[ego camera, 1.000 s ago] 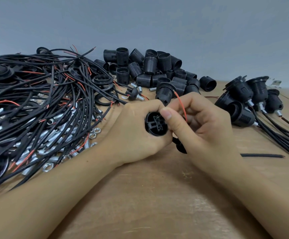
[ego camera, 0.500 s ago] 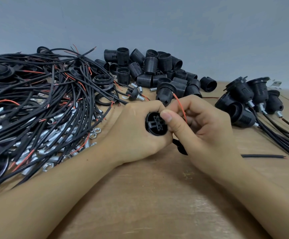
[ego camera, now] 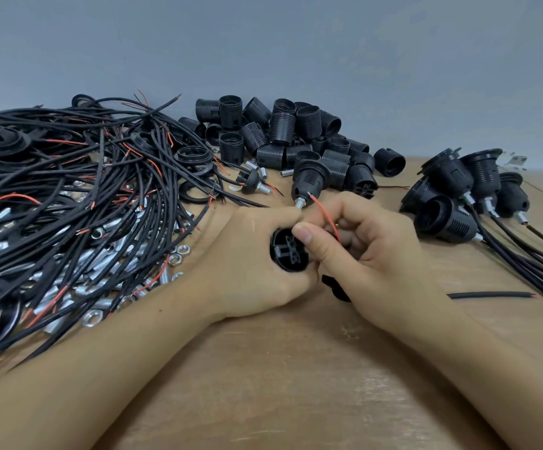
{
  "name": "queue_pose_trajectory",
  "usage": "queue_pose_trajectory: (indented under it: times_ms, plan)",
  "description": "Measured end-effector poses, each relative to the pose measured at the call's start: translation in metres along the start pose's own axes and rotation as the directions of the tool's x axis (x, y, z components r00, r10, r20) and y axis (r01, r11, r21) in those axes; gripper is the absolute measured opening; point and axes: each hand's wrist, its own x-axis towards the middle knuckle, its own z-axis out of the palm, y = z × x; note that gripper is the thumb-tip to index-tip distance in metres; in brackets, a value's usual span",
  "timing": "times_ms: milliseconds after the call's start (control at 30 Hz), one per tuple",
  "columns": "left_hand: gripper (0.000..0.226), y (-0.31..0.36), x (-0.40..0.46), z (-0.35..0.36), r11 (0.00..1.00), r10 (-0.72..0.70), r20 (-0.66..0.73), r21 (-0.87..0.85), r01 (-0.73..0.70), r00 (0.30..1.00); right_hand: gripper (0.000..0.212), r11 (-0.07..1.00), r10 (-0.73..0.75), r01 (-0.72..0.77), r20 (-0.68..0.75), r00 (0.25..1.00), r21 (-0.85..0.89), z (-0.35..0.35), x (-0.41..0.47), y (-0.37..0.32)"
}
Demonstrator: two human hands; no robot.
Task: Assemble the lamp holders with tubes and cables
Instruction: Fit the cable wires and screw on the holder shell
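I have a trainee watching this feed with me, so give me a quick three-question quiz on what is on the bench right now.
1. True or false: the left hand holds a round black socket part.
2. The right hand pinches: A) a nut, B) a thin red wire, C) a metal tube.
3. Fill in: the finished holders with cables lie to the person's ____.

Key: 1 true; 2 B; 3 right.
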Motion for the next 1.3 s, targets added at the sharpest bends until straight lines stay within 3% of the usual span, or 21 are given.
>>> queue_pose_trajectory:
  times_ms: [100,367,533,800,900,1067,1167,1300]
  plan:
    - [0.020,0.001,0.001,0.000,0.996,-0.045,-0.002,-0.075,0.045,0.999,0.015,1.000,-0.014,0.014,-0.009,1.000,0.001,0.000,-0.002,0.000]
    - [0.013,0.003,0.002,-0.003,0.999,-0.004,0.024,-0.043,0.006,1.000,0.007,0.995,-0.026,0.029,-0.029,0.999,0.091,0.003,-0.001,-0.004]
    - [0.017,-0.002,0.000,-0.002,0.997,-0.007,0.064,-0.077,0.012,0.998,0.008,0.999,-0.045,0.046,0.021,0.999,0.000,0.003,-0.002,-0.002]
    - [0.025,-0.001,0.002,-0.001,0.989,-0.034,0.014,-0.143,0.036,0.999,0.012,0.998,-0.054,0.053,0.004,0.999,0.015,0.002,0.000,-0.008]
    - [0.035,-0.003,0.002,0.000,0.992,-0.043,0.028,-0.121,0.046,0.999,0.023,0.992,-0.095,0.094,-0.014,0.995,-0.086,-0.001,0.001,-0.008]
    - [0.040,-0.008,0.002,-0.001,0.966,-0.084,0.021,-0.243,0.086,0.996,0.009,0.963,-0.185,0.167,-0.070,0.980,-0.213,-0.003,0.002,-0.009]
    - [0.041,-0.010,0.003,-0.003,0.972,-0.069,-0.015,-0.224,0.064,0.998,0.009,0.917,-0.263,0.236,-0.044,0.964,-0.322,-0.006,0.003,-0.009]
    - [0.037,-0.012,0.004,-0.005,0.960,-0.060,-0.039,-0.277,0.047,0.997,0.008,0.889,-0.312,0.305,0.036,0.949,-0.340,-0.008,0.002,-0.007]
